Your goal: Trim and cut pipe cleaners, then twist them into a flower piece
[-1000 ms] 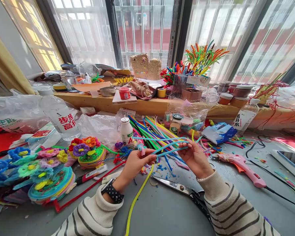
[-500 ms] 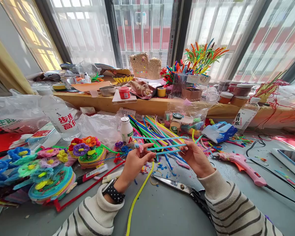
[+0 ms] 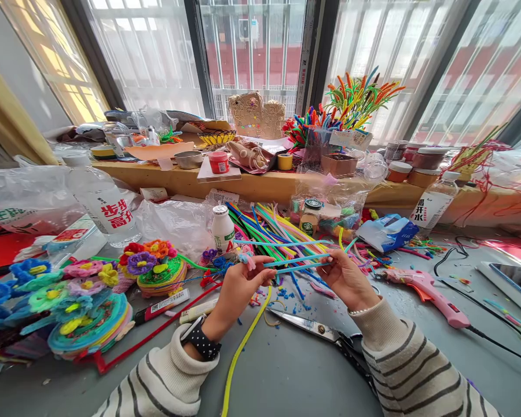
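Just above the scissors [image 3: 316, 331], left hand [image 3: 238, 286] and right hand [image 3: 347, 279] each pinch light-blue pipe cleaners [image 3: 299, 263] endwise, apparently to line them up.

- The grey table [image 3: 286, 370] is crowded, with bare patches only near its front edge.
- Scissors [image 3: 316, 330] lie flat at front centre, with a yellow pipe cleaner [image 3: 243, 347] just left of them.
- A red pipe cleaner [image 3: 156, 336] and a tube [image 3: 162, 306] lie further left.
- Flower mats [image 3: 87, 324] are piled at the left edge.
- A big bottle [image 3: 108, 208] and a small white bottle [image 3: 223, 229] stand behind them.
- A pile of pipe cleaners [image 3: 269, 229] fans across the middle.
- A pink glue gun [image 3: 429, 292] lies to the right, with a tablet [image 3: 512, 284] beyond it.
- A blue pack [image 3: 386, 231] lies near the wooden shelf [image 3: 260, 186].
- The shelf bears a red pot [image 3: 219, 163], a metal bowl [image 3: 189, 160] and a tape roll [image 3: 285, 162].
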The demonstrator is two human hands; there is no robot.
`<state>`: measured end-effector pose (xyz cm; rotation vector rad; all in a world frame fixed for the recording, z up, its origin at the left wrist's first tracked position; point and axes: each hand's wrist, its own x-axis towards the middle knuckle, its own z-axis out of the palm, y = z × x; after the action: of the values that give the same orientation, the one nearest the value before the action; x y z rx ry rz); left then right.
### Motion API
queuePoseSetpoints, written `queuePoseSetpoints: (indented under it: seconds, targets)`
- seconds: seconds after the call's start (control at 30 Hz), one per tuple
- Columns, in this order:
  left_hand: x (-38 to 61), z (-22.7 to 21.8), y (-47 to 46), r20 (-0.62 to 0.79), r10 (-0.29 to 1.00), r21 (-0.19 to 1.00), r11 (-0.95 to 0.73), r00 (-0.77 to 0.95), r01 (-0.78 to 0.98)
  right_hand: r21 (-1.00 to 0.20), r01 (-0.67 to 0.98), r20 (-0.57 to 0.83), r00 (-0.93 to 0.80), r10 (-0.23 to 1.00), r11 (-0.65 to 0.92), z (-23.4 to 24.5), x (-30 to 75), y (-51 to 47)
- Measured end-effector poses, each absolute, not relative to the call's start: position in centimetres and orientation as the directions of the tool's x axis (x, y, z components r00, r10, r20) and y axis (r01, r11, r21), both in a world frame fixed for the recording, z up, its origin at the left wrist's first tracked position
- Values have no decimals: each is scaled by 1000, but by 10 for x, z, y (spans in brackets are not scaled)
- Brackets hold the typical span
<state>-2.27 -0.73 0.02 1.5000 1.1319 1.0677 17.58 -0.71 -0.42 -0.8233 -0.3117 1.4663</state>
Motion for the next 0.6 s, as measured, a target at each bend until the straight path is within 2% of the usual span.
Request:
queuePoseSetpoints:
  seconds: [0.6]
  targets:
    - [-21,0,-10,149,963,969,-187,225,159,-619,-774,-304,85,949,-129,-4,175,-7]
